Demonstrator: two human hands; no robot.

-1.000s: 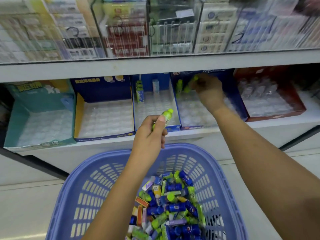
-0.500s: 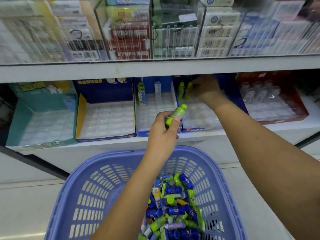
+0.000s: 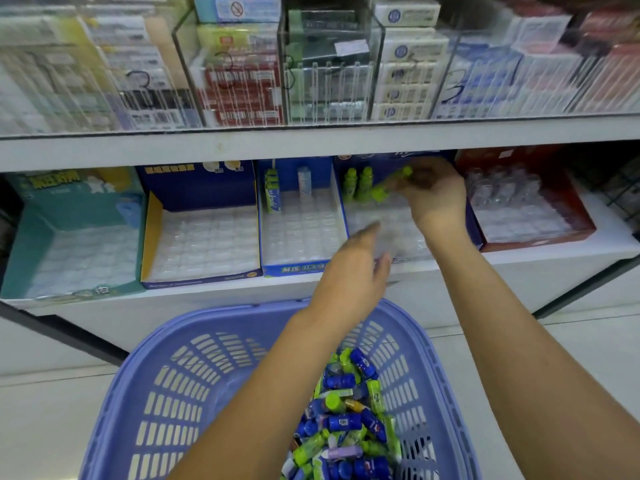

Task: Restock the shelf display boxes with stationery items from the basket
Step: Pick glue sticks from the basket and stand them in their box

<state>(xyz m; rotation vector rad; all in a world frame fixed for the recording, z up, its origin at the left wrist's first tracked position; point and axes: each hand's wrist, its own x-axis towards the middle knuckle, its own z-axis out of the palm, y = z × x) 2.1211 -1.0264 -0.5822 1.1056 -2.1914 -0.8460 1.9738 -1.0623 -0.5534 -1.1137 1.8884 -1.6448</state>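
A lilac plastic basket [image 3: 194, 382] in front of me holds a heap of blue and green stationery tubes [image 3: 346, 420]. My right hand [image 3: 437, 199] is inside the dark blue display box [image 3: 388, 230] on the lower shelf and pinches a green tube [image 3: 393, 183] near the box's back row. Two green tubes [image 3: 358, 183] stand upright at that box's back left. My left hand [image 3: 358, 271] hovers blurred at the front of the same box, fingers loosely extended, with nothing visible in it.
Along the lower shelf stand a teal box [image 3: 20, 251], a blue-and-yellow box [image 3: 152, 233], a blue box [image 3: 298, 270] with two packs at its back, and a red box [image 3: 585, 216]. The upper shelf [image 3: 311, 143] overhangs closely, loaded with clear acrylic bins.
The left hand carried a green tube up and right toward the dark blue box; now it holds none. The right hand, earlier at the box's back, now pinches a green tube.
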